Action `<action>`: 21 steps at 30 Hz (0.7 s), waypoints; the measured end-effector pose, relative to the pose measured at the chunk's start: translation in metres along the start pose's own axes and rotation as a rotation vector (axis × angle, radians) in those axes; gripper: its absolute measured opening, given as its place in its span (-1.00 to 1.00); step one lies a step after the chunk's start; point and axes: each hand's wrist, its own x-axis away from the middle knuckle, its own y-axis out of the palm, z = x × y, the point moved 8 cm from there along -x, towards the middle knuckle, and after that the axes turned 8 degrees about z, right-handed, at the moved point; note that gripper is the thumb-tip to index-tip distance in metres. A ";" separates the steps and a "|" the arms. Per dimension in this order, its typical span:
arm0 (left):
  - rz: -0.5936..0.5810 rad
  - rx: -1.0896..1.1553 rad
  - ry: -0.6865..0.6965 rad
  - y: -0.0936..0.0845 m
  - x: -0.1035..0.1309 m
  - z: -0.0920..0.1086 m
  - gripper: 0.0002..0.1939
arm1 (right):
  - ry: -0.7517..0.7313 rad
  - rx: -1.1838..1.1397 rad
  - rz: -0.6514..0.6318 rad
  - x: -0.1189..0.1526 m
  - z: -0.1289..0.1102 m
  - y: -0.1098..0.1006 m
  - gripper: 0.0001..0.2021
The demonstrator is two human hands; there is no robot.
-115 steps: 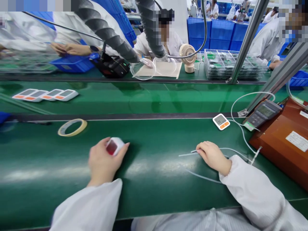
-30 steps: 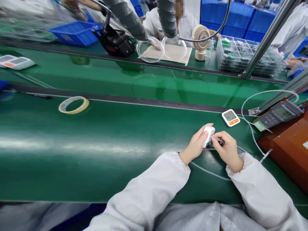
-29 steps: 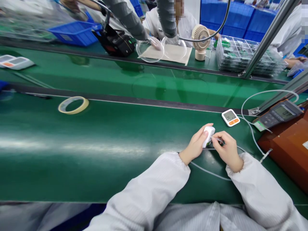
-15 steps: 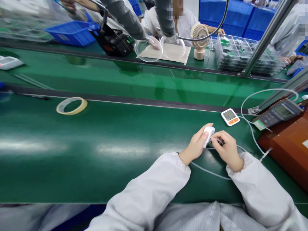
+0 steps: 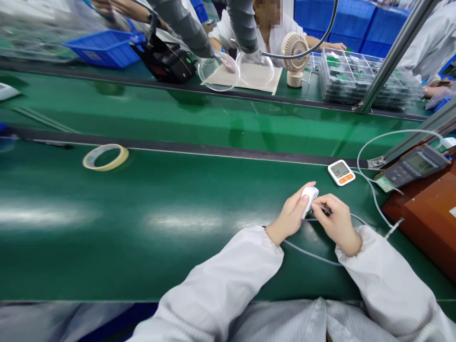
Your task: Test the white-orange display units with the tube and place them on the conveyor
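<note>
My left hand is closed around a small white plastic device, thumb on its face and fingers behind. Close against the device's right side, my right hand pinches the end of a thin translucent tube. Whether the tube end is inside the device or only touching it, I cannot tell; the fingers hide it. Beyond my hands lies a white monitor with a grey screen and orange buttons, face up on the green bench.
A handheld meter rests on an orange-brown box at the right, with tubing looping around it. A roll of tape lies at the left. Across the green belt stand a small fan, clear divided trays and a blue bin.
My hands stay almost still on the device and tube. At the far left, a white device on the belt has slid further out of view. A co-worker's hand across the belt has shifted right.
</note>
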 end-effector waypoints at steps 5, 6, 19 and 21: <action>0.012 -0.031 0.064 -0.001 0.002 0.005 -0.32 | -0.038 0.015 0.015 0.001 -0.003 -0.001 -0.86; 0.017 -0.035 0.083 -0.001 0.003 0.006 -0.33 | -0.042 0.018 0.015 0.001 -0.004 -0.001 -0.86; 0.134 0.229 -0.094 -0.007 0.001 -0.013 -0.26 | -0.152 0.150 0.163 -0.002 -0.003 -0.014 -0.93; 0.191 0.323 -0.157 -0.008 -0.001 -0.020 -0.16 | -0.172 0.176 0.209 -0.001 -0.005 -0.018 -0.91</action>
